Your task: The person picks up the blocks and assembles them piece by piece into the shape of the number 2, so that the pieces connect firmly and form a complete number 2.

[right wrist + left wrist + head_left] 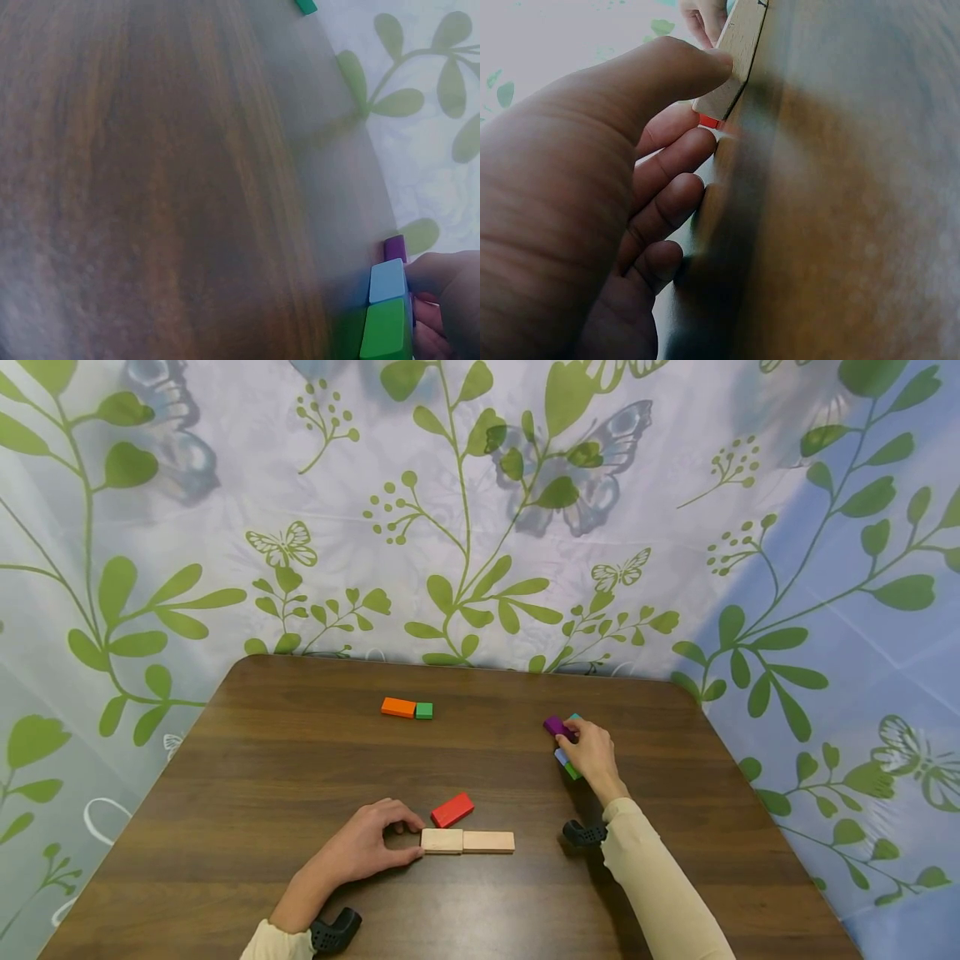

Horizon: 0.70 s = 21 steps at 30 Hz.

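Observation:
My left hand (367,842) pinches the left end of a plain wooden block (442,841) between thumb and forefinger. A second plain wooden block (489,842) lies end to end with it, on its right. Just behind these two is a red block (452,810), set at an angle. At the right, my right hand (592,753) has thumb and fingers around the end of a purple block (557,727). A light blue block (388,281) and a green block (386,330) lie in line beside that hand. The fingers partly cover a cyan block (575,717).
An orange block (398,707) and a small green block (424,711) touch end to end near the back of the brown wooden table (300,760). A leaf-patterned cloth (337,585) hangs behind the table's far edge.

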{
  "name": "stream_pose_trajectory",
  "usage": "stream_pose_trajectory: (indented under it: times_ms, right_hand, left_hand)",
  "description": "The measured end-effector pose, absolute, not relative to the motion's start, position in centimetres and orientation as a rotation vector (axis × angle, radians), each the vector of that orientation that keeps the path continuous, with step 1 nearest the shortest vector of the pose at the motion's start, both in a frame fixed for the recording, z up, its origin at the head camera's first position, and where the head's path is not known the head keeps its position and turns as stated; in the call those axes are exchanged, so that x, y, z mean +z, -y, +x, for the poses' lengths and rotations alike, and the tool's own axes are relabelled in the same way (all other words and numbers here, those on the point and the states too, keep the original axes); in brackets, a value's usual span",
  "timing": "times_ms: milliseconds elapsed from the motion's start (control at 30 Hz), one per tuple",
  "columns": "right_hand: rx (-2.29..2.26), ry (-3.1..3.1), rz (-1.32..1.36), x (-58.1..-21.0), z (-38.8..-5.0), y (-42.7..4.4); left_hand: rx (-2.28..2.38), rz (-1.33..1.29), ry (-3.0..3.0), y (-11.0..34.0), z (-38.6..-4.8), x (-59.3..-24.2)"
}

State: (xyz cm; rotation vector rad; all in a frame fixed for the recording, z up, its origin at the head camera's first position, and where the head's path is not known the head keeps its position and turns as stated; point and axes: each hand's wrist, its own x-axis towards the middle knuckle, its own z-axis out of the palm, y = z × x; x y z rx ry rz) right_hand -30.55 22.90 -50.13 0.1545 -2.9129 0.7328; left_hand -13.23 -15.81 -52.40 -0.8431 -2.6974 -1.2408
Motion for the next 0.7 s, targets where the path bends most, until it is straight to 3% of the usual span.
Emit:
stream_pose_trajectory:
  times_ms: [700]
  right_hand:
    - [0.777, 2.872, 0.229, -50.1, -30.26, -22.96]
  left_hand:
    - [-1.261, -0.83, 2.721, 15.79, -13.15, -52.24]
